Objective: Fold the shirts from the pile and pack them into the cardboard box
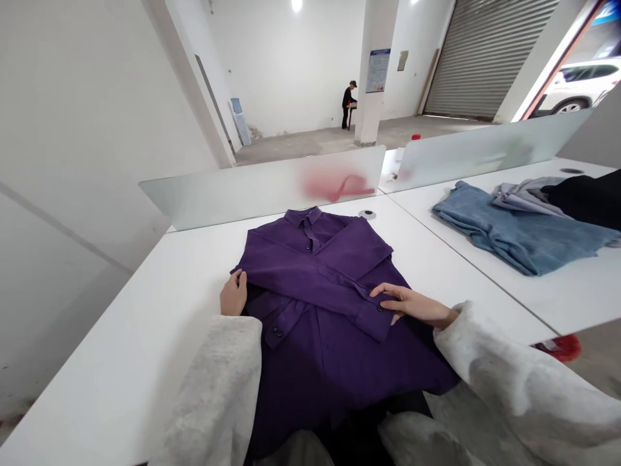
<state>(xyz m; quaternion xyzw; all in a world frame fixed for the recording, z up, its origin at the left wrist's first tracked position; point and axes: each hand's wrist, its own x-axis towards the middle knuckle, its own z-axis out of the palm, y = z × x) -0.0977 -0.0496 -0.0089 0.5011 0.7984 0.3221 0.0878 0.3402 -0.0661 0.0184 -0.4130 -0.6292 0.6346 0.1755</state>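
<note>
"Left hand (233, 293) and right hand (412, 304) well apart, both on that purple button-front shirt (320, 369)?"

"Yes, its sleeves (315, 278) crossed over the chest, the shirt lying flat on the white surface (121, 369)."

Two bare hands are in view: one left hand (233, 292) and one right hand (411, 304). There is one purple long-sleeved button-up shirt (315, 362), one folded blue denim garment (519, 226), two frosted glass partitions (257, 188), one distant person in black (348, 103), one grey metal roller shutter (485, 58), and one white car (577, 84).
</note>
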